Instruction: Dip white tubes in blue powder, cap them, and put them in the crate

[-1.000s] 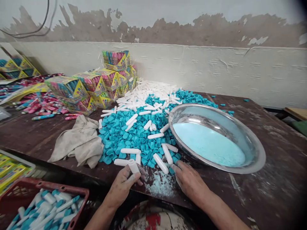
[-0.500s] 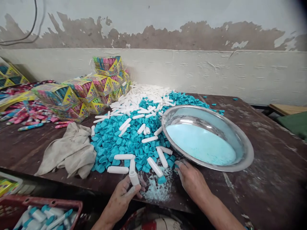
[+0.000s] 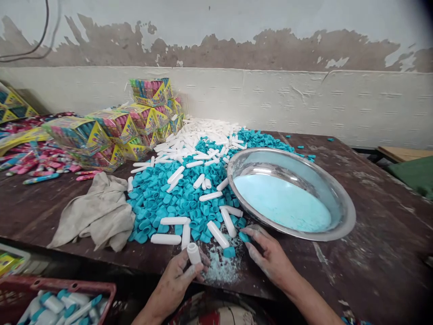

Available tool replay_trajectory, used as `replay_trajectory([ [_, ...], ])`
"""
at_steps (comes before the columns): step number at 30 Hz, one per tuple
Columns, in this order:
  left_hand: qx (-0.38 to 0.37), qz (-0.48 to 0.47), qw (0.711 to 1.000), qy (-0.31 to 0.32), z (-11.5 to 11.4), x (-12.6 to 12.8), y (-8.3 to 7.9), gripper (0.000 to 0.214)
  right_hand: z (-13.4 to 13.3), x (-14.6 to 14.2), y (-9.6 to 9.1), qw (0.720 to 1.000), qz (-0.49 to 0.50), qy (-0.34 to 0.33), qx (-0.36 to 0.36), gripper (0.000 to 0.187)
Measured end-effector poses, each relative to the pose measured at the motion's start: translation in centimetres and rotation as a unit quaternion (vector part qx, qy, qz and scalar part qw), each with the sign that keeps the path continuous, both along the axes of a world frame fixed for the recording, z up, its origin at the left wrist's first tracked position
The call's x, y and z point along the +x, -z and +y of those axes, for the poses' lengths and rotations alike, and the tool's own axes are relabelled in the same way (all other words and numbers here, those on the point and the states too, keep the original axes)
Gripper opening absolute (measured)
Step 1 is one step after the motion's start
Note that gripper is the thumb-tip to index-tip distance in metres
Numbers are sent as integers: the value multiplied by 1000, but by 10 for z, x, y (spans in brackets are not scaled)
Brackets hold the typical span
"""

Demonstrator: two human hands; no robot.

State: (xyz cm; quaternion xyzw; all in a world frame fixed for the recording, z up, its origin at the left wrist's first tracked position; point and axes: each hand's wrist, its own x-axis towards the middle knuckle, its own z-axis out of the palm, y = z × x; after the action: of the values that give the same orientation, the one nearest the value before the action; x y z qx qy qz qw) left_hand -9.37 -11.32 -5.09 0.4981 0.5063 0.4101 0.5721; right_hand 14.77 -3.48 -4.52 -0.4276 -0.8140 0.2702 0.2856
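Note:
My left hand (image 3: 177,277) grips a small white tube (image 3: 194,253) upright at the table's near edge. My right hand (image 3: 269,257) rests on the table beside the steel basin (image 3: 341,203), its fingers reaching to a teal cap (image 3: 244,236) at the edge of the pile. Whether the fingers pinch that cap I cannot tell. A big heap of teal caps (image 3: 169,198) with white tubes (image 3: 203,135) scattered over it fills the table's middle. The basin holds pale blue powder (image 3: 280,203). Spilled powder (image 3: 221,266) lies between my hands.
A crumpled beige cloth (image 3: 96,212) lies left of the heap. Colourful packed boxes (image 3: 111,131) are stacked at the back left, with loose pink and blue pieces (image 3: 37,160) beside them. A red crate (image 3: 57,300) of finished tubes sits below the table's left edge.
My left hand drew the white tube back toward me and stood it upright. My right hand slid along the basin's rim to a teal cap. The view shifted right.

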Motion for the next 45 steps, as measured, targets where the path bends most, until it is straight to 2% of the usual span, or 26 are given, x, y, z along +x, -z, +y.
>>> replay_trajectory([
  [4,0,8,1000,15,2,3,0,22,-8,-1,-3,996,57,11,-61,24],
  [6,2,10,1000,18,2,4,0,22,-13,-2,-1,997,47,20,-59,30],
  [12,-8,16,1000,-2,-1,1,-1,21,-34,0,15,993,-93,47,48,30],
  [16,-16,19,1000,0,-2,-1,0,21,-27,10,18,981,-139,100,94,26],
  [19,-9,26,999,27,-2,3,0,22,-13,12,14,962,-219,139,89,28],
  [22,-9,30,998,58,-2,8,-4,22,-4,3,9,936,-320,137,55,31],
  [24,-3,28,997,66,-1,10,-7,22,-2,-4,7,925,-354,134,26,29],
  [28,5,38,998,48,-1,6,-7,24,-4,-8,7,944,-303,129,-14,24],
  [33,1,40,999,33,-1,0,-2,25,-8,-1,7,970,-206,122,-39,28],
  [41,0,32,999,29,1,2,-4,25,-11,-2,-3,984,-152,75,-60,11],
  [45,-3,36,999,39,1,2,-5,24,-13,-7,-4,981,-173,75,-54,15],
])
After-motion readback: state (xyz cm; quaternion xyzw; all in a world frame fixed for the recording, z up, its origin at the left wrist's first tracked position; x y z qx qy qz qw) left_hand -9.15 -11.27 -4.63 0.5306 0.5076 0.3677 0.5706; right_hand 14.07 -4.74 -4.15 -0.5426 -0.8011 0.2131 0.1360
